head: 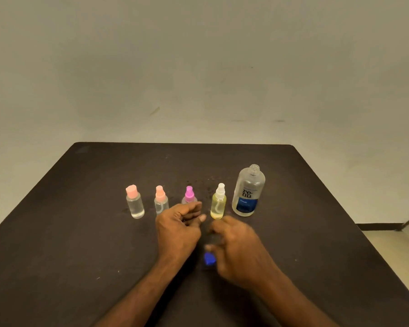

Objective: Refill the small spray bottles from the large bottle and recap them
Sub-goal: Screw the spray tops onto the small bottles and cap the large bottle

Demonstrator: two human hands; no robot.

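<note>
Blue cap seen between the two hands, large bottle open beyond the right hand

A blue cap [209, 258] is seen just beside the inner edge of the right hand [240, 251], whose blurred fingers are curled; whether anything is pinched cannot be told. The left hand [178, 228] is loosely curled, nothing visibly held. The large bottle [248, 192] stands upright and uncapped on the bench [80, 232], ahead and to the right of the right hand, the nearer one. Four capped small spray bottles are lined up ahead of the hands, the yellow one [218, 204] just past the right fingertips.
</note>
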